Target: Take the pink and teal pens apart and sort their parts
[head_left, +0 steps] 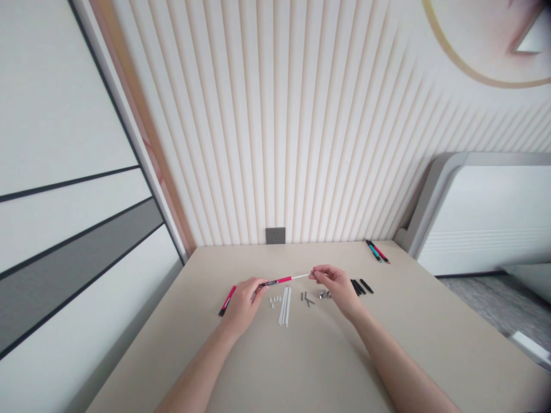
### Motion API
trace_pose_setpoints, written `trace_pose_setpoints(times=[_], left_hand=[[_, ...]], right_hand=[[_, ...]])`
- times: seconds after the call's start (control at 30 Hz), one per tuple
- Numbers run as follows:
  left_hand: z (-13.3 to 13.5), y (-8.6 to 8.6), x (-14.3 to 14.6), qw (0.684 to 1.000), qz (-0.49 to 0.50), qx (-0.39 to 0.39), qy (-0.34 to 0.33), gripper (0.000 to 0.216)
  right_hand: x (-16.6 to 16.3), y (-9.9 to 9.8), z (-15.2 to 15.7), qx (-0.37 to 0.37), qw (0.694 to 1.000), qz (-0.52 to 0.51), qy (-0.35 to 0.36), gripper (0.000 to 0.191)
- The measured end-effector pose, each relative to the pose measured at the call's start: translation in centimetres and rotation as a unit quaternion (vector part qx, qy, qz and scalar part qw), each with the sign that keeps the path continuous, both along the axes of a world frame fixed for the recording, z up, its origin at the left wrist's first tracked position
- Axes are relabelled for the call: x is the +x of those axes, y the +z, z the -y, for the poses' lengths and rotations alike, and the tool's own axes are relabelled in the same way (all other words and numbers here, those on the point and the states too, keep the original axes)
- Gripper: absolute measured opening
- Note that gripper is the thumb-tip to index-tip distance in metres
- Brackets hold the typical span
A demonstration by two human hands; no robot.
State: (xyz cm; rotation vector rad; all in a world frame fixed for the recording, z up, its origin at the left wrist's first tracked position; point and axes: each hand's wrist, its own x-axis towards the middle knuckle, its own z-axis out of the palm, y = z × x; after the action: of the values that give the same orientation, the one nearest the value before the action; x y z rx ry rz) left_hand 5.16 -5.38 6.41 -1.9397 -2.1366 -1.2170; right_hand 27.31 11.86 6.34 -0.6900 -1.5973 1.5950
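Note:
My left hand [245, 304] is closed around the black end of a pink-and-black pen barrel [284, 280], which points to the right. From the barrel's pink end a thin white pen refill [300, 276] sticks out. The fingertips of my right hand [333, 284] pinch the refill's far end. Below lie several white refills [284, 307], small white plugs [274, 299] and small grey springs [307, 298]. Shiny metal parts [323, 294] are partly hidden by my right hand. Beside my left hand lies another pink-and-black barrel [228, 299], partly covered.
Several black pen parts [360, 287] lie right of my right hand. At the back right of the beige table [284, 367] are pens in turquoise and red [379, 251]. A ribbed wall with a dark socket [275, 236] stands behind; a white cabinet is at left.

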Motion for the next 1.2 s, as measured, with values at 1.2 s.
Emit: trace_pose_setpoints(times=[1.2], left_hand=[[-0.1, -0.1, 0.0, 0.999, 0.039, 0.006, -0.019, 0.02]], right_hand=[[0.1, -1.5, -5.5, 0.336, 0.832, 0.431, -0.095, 0.035]])
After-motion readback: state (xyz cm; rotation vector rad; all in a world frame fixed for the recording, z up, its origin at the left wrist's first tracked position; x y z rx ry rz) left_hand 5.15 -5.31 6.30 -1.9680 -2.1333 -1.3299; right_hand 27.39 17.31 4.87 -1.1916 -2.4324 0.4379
